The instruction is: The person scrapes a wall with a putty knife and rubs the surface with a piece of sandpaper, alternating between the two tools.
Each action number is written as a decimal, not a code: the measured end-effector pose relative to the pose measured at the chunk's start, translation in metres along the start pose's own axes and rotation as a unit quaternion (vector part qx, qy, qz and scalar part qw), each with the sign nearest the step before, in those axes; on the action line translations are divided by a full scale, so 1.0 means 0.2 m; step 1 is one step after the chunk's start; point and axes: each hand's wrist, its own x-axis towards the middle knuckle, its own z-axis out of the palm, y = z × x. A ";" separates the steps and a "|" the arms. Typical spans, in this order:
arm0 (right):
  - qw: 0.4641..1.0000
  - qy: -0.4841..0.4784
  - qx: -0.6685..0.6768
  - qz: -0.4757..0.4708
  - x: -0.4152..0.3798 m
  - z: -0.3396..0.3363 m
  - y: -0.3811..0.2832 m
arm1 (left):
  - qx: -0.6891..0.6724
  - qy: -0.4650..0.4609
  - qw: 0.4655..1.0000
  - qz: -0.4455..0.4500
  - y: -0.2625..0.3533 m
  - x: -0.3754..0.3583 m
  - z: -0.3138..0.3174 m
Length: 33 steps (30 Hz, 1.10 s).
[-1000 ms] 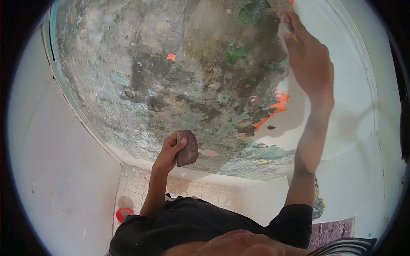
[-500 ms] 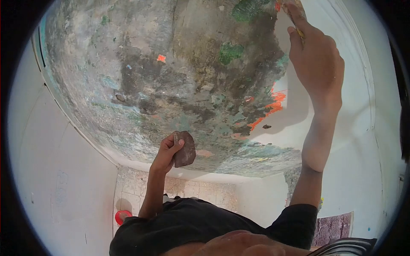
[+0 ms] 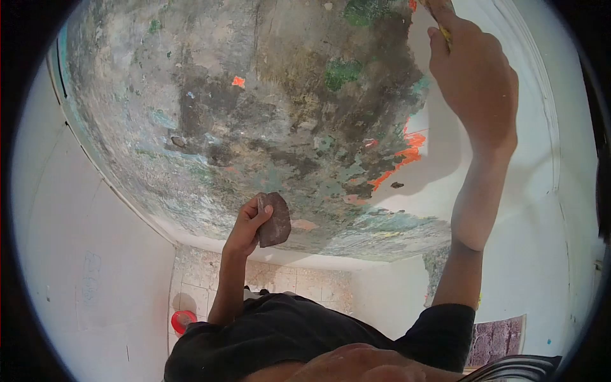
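Observation:
A large wall with patchy grey, green and bare areas stands before me, its white paint still on the right side. My right hand is raised at the upper right, wrapped round the handle of a scraper, whose far end leaves the top of the view. Lower down, my left hand pinches a flat dark-brown piece with its thumb on the face; it looks like sandpaper, though I cannot be sure. Ragged orange paint shows along the white edge, below my right hand.
A red container stands on the tiled floor at the lower left. A white side wall closes the left. At the lower right are a purplish framed panel and a striped dark object.
My right hand has shifted slightly up and right along the wall with the scraper. My left hand and the brown piece have barely moved.

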 end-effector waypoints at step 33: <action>0.911 0.102 0.328 -0.228 -0.13 0.33 0.19 | 0.036 -0.046 0.998 0.019 -0.01 -0.20 0.07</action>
